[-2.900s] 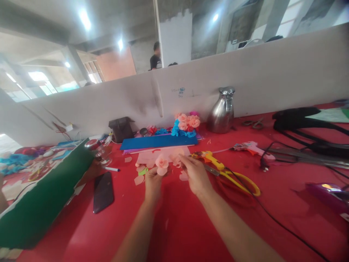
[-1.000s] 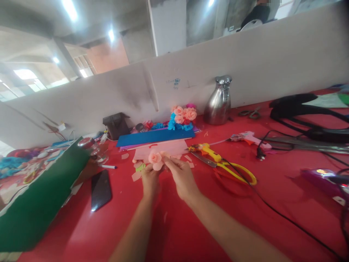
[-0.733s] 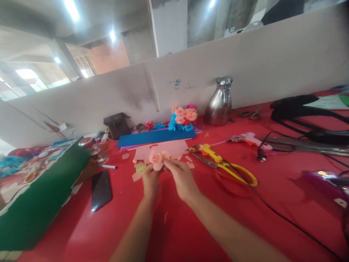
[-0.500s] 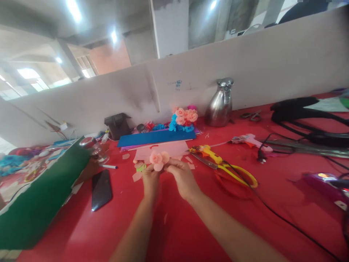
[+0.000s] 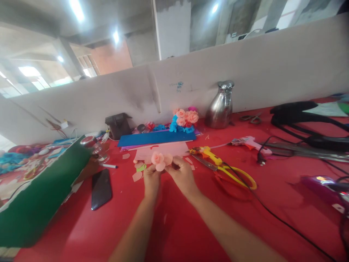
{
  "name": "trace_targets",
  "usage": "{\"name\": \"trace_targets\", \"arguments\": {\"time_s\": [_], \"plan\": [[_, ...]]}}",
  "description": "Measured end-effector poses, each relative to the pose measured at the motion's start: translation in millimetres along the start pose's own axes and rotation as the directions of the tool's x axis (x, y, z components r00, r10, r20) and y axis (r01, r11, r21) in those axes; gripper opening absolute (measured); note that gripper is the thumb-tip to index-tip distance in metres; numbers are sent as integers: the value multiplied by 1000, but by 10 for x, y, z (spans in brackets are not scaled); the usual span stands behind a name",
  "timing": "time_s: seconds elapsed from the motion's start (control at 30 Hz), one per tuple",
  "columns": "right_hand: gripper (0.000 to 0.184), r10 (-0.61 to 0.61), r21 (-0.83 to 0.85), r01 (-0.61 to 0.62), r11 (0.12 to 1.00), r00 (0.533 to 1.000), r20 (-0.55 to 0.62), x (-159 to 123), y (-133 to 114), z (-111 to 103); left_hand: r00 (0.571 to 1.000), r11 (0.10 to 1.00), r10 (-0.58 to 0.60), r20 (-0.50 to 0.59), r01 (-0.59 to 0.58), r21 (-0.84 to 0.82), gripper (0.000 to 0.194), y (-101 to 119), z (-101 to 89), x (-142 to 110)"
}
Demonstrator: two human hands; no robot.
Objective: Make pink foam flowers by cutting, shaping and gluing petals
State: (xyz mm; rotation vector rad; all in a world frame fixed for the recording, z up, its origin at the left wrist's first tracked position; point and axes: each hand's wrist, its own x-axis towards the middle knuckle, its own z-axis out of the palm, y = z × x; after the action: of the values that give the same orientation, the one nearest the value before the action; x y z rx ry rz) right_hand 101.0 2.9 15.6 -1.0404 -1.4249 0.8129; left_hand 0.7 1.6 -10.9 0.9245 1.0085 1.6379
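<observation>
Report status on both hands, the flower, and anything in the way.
Left hand holds pink flower. Right hand at the petal on its right side, grip unclear. Scissors lie just right of that hand, not blocking the flower.

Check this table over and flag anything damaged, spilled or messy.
The green panel on the left looks damaged: its pale edge is ragged, as if torn. Pink paper scraps lie loose beside the left hand, a bit untidy but probably just offcuts. I see no spill.
</observation>
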Motion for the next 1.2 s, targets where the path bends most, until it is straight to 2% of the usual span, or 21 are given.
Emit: {"name": "trace_targets", "arguments": {"time_s": [0.13, 0.47, 0.7, 1.07, 1.2], "plan": [[7, -67, 2, 67, 998, 997, 28, 0, -8, -11, 999, 1000, 14, 34, -13, -17, 9, -2, -7, 4], [11, -154, -51, 161, 986, 981, 118, 39, 3, -53, 996, 999, 47, 79, -47, 1, 9, 30, -5, 3], [12, -182, -108, 195, 975, 976, 122, 37, -22, -66, 995, 1000, 22, 92, -20, -21, 8, 42, 3, -6], [12, -189, -135, 205, 969, 974, 125, 49, 6, -66, 997, 997, -13, 75, 7, 76, 10, 81, 16, -21], [8, -183, -153, 202, 967, 974, 131, 46, -14, -66, 998, 995, 13, 66, -20, 101, 11, 74, -4, -11]]}}
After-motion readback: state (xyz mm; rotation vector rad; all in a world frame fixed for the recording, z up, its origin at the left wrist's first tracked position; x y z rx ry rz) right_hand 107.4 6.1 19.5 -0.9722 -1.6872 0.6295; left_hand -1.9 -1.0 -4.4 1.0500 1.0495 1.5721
